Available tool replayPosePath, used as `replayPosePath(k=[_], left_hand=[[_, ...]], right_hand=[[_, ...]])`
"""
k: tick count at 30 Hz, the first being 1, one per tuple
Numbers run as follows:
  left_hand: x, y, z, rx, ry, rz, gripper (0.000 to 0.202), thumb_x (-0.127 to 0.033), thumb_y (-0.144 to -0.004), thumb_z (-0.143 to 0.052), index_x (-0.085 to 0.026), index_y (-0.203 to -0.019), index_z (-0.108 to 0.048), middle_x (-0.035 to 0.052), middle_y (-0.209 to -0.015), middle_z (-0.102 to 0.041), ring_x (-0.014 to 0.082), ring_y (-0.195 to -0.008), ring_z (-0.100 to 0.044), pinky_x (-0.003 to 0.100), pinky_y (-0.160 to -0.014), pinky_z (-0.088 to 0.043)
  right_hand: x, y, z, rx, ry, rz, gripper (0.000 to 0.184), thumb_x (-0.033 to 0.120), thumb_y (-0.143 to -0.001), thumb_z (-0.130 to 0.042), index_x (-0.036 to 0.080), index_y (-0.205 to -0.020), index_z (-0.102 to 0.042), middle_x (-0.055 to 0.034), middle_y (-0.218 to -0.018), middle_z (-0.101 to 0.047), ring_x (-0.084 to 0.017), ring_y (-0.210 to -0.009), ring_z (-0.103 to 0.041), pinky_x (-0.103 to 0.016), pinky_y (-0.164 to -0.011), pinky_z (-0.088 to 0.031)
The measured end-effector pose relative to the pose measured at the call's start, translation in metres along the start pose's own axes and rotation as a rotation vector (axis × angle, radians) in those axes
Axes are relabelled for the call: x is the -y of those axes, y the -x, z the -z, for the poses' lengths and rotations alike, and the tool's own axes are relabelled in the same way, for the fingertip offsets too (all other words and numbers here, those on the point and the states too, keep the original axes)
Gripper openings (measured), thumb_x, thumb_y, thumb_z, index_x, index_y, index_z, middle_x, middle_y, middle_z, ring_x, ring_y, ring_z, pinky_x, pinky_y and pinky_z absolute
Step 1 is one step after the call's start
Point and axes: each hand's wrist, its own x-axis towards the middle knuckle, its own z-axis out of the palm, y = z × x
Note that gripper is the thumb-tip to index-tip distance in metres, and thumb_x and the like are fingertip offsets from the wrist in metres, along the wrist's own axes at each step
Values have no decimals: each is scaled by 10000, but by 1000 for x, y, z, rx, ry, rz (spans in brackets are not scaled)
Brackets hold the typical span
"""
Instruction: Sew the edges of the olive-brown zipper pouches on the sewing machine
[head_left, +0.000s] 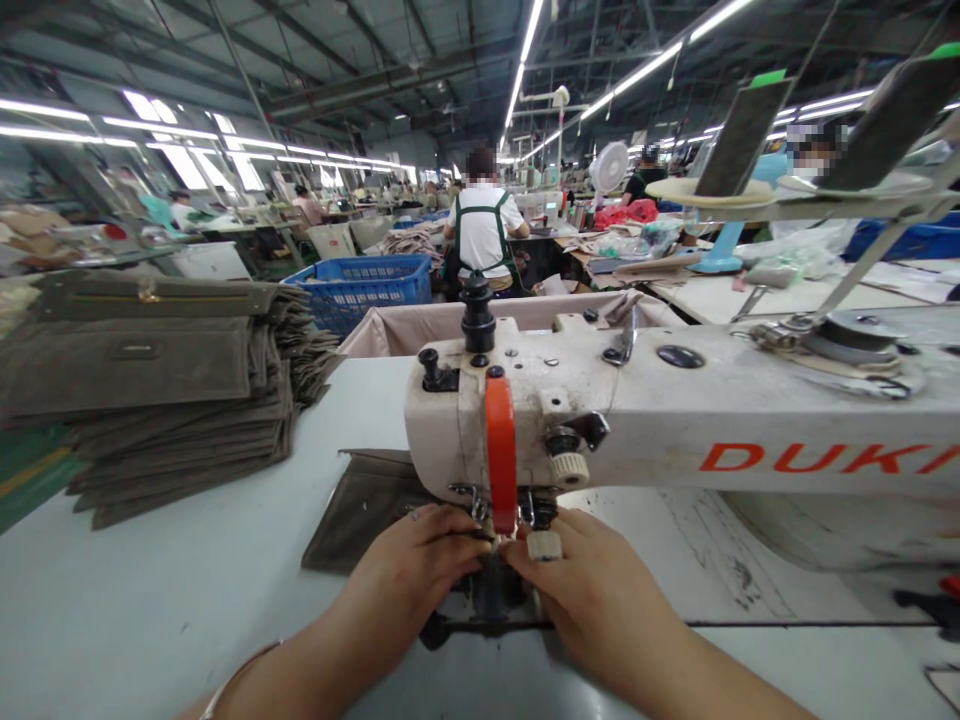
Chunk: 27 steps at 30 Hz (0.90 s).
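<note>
A white sewing machine [645,400] with a red guard [501,450] stands in front of me. A dark grey-brown fabric piece [360,510] lies on its bed, reaching in under the head from the left. My left hand [420,560] pinches this piece close to the needle area, thumb and fingers together. On the other side of the needle, my right hand [589,575] has its fingers drawn together by the presser foot. What its fingertips hold is hidden by the machine's parts. The needle itself cannot be made out behind the guard.
A tall stack of grey-brown fabric pieces [172,390] rests on the white table [187,600] at left. Behind are a blue crate [367,285] and a pink cloth-lined bin [420,317]. Thread cones [742,135] stand upper right. A person [481,220] sits ahead, facing away.
</note>
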Motion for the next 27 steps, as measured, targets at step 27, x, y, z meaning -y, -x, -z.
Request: replayPosePath(k=[27], left_hand=[[-6,-1,3,-48,-46,-21,267,-216,-1011,-438,-229,-1058,-701,52,-1011,-708,168,-937,-682,270,-845,-588]], right_hand=[[-6,0,-1,-7,23,-4,327,65,-910,-483,252,-1126,-641,-57,-1033,-647,-249,-953,-533,-405,-828,-458]])
